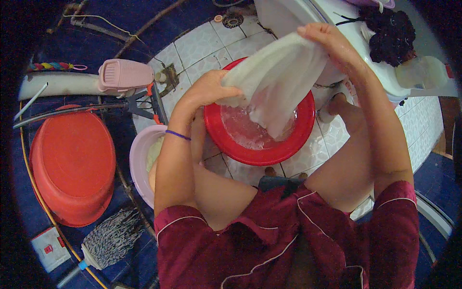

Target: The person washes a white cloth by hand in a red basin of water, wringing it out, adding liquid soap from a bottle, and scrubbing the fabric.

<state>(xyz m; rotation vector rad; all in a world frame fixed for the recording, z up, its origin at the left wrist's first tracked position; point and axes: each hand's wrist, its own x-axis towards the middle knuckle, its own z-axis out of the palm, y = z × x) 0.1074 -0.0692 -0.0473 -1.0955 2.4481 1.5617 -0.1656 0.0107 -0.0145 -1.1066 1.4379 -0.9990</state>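
A wet, off-white cloth (279, 72) is stretched between my two hands above a red basin (234, 150). My left hand (213, 88) grips its near left edge, with the thumb lying over the fabric. Higher up and to the right, my right hand (325, 39) pinches the opposite edge of the cloth. The cloth's lower end hangs down to the sudsy water (240, 126) in the basin. Folds in the fabric hide part of the water and the basin's far right rim.
Beside my left leg stands a lilac basin (139, 164) holding pale fabric. Farther left are an upturned orange-red tub (77, 155), a string mop head (112, 236) and a pink plastic basket (126, 76). Dark fabric (391, 34) and a translucent jug (420, 72) rest on a white surface at right.
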